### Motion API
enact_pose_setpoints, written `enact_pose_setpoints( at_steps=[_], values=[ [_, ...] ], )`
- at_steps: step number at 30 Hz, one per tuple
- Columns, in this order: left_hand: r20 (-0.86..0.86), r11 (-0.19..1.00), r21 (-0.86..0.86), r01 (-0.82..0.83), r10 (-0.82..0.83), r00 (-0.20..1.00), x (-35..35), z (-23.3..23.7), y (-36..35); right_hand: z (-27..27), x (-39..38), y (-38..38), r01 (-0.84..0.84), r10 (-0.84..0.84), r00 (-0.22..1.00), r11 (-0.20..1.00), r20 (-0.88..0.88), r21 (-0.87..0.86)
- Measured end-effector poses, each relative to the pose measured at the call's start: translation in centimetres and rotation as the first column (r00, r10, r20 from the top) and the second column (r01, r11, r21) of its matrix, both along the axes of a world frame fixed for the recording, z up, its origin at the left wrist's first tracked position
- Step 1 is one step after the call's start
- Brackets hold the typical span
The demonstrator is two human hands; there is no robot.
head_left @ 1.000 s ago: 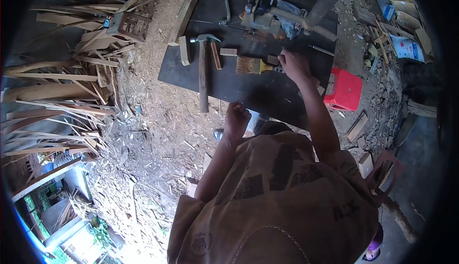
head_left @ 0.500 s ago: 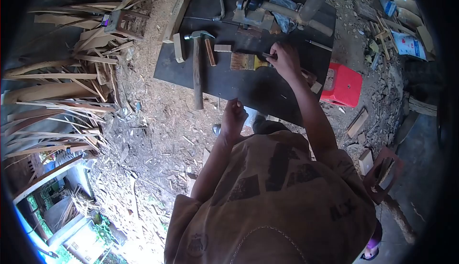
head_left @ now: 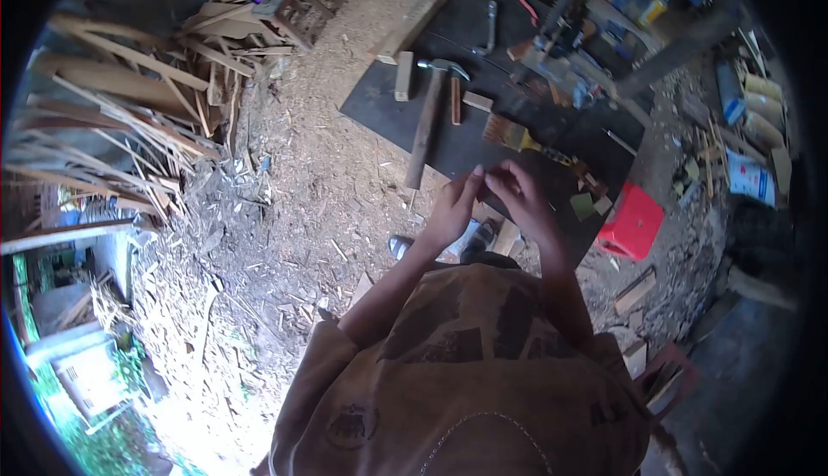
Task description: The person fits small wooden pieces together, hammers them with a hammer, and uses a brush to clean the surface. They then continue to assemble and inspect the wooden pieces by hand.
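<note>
Left hand (head_left: 453,210) and right hand (head_left: 523,203) meet, fingers curled to a pinch; whether they grip anything is unclear. Just beyond the right lies a brush (head_left: 516,136), probably light and soft-bristled, best held by its handle.

Wood chips (head_left: 280,243) littered the brown floor (head_left: 310,131) around the dark-topped desk (head_left: 373,101). A red stool (head_left: 636,222) stood near the desk's right edge. Long wooden strips (head_left: 129,144) lay heaped along the left, and a white sack (head_left: 749,176) showed at far right. Daylight glared at lower left, beside green foliage (head_left: 108,443); the lower right lay in shadow.
</note>
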State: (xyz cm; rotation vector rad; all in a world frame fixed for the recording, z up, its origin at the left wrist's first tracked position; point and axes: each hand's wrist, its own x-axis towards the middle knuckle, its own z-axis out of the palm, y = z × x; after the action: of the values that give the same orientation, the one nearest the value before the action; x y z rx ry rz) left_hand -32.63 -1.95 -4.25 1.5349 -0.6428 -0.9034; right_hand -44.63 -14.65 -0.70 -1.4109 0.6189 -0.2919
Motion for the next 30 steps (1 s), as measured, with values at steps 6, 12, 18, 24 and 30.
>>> enact_pose_setpoints(
  at_steps=[6,12,18,24,30],
  values=[
    [-0.214,0.987,-0.101,0.129,-0.148,0.966,1.8,1.7,2.4,1.3,0.7,3.6,-0.022,0.008,0.989,0.996,-0.150,-0.088],
    [-0.268,0.968,-0.122,0.218,-0.244,0.932,2.5,4.5,4.8,1.1,1.5,5.4,-0.011,0.021,0.997,0.992,-0.078,0.123],
    [-0.360,0.973,-0.149,0.178,-0.221,0.906,2.6,1.7,4.9,1.8,2.0,6.4,0.057,-0.087,0.995,0.865,0.037,0.498],
    [-0.415,0.973,-0.100,0.207,-0.230,0.880,2.7,2.8,4.5,1.8,0.9,6.2,0.147,-0.171,0.985,0.841,-0.003,0.521],
    [-0.474,0.978,0.004,0.206,-0.180,0.862,1.7,0.9,4.0,0.3,-0.6,4.3,0.010,-0.002,0.995,0.997,-0.099,0.081]
  ],
)
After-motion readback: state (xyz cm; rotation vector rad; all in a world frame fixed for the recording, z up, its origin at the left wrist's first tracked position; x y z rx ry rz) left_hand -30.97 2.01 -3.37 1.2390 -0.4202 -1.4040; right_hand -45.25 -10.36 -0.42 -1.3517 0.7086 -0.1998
